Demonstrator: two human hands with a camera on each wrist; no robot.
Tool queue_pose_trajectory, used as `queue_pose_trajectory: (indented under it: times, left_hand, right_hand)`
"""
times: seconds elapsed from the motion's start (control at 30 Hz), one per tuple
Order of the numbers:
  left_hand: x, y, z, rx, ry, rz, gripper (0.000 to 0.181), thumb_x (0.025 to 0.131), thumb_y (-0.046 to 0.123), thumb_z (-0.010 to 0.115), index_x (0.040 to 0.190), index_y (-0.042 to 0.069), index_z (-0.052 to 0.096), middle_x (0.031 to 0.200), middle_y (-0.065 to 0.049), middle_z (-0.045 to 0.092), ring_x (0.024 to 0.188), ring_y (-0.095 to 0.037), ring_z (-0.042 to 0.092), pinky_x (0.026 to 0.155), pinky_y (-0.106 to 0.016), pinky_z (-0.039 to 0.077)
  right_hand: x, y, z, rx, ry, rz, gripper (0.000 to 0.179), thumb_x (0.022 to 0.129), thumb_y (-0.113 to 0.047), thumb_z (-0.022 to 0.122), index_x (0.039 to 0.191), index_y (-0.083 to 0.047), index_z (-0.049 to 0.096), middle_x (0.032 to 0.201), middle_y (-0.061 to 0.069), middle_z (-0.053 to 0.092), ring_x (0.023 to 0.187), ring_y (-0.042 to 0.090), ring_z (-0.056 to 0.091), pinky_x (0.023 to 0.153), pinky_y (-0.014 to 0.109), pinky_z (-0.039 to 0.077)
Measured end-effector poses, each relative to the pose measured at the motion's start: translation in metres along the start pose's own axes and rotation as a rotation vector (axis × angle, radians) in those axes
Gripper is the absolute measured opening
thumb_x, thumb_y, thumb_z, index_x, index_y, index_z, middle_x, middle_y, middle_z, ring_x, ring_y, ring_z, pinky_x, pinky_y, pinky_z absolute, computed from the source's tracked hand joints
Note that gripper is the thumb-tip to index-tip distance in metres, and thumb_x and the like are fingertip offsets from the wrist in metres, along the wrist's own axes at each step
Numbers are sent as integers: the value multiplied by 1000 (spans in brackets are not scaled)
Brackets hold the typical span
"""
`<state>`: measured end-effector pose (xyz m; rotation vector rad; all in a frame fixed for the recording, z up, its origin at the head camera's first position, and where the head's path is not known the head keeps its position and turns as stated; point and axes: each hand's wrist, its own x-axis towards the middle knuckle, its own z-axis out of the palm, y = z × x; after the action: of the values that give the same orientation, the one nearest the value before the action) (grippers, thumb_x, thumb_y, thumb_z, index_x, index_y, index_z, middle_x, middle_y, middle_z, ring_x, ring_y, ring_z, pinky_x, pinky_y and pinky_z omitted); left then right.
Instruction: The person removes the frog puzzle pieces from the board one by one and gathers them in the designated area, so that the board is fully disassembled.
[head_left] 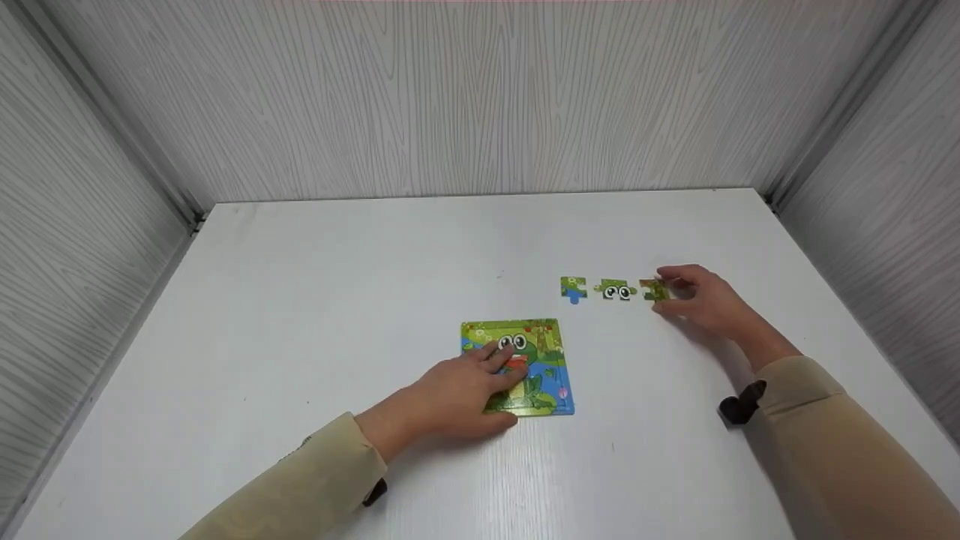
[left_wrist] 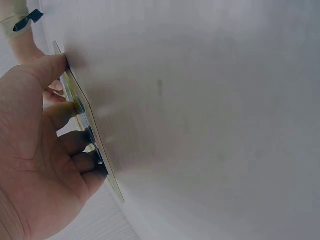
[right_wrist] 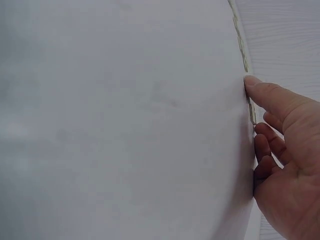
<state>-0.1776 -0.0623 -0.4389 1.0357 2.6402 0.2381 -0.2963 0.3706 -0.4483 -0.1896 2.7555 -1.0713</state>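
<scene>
My left hand (head_left: pixel 461 394) rests with spread fingers on a square frog jigsaw puzzle board (head_left: pixel 555 375), covering its left and lower part. In the left wrist view, the fingertips press on the board's face and the thumb lies at its edge. Farther right, my right hand (head_left: pixel 705 304) pinches a small green and brown puzzle piece (head_left: pixel 652 291) between thumb and fingers, flat at the table surface. That piece ends a row of three. Beside it lies a piece with two frog eyes (head_left: pixel 616 292), then a green and blue piece (head_left: pixel 572 285) at the row's left end.
The white table (head_left: pixel 300 300) is bounded by a wood-grain panel (head_left: pixel 480 97) at the back and others at both sides. A dark object (head_left: pixel 741 405) shows at the right sleeve's cuff, and a smaller one at the left cuff.
</scene>
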Motion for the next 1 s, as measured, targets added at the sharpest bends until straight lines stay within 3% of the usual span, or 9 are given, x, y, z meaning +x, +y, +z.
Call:
queue_pose_trajectory:
  times: [0.27, 0.43, 0.67, 1.0]
  left_hand:
    - [0, 1, -3, -29, -3, 5, 73, 104, 56, 56, 168, 27, 36, 175, -5, 23, 162, -31, 19, 124, -51, 32]
    - [0, -1, -4, -79, -10, -11, 74, 103, 56, 58, 168, 27, 35, 176, -3, 22, 162, -30, 18, 123, -53, 33]
    - [2, -1, -5, -120, 4, -29, 70, 105, 54, 54, 167, 25, 37, 174, -3, 26, 162, -30, 20, 124, -52, 33]
    - [5, -2, -4, -98, 71, 14, 67, 106, 44, 59, 166, 22, 40, 171, -10, 35, 157, -32, 32, 119, -54, 39]
  right_hand:
    - [-5, -1, -1, 79, 42, 7, 77, 98, -36, 79, 161, -10, 45, 158, 18, 46, 144, 40, 43, 117, 58, 34]
    - [-8, -12, 0, 68, 75, -1, 73, 99, -37, 78, 160, -11, 48, 158, 15, 48, 146, 39, 42, 114, 59, 36]
    - [-14, -35, 4, 55, 84, -112, 68, 99, -38, 78, 156, -10, 53, 154, 12, 53, 139, 35, 48, 111, 57, 39]
    - [-23, -80, 22, 42, 48, -241, 59, 96, -32, 83, 148, -16, 62, 146, 6, 60, 132, 35, 54, 102, 48, 45]
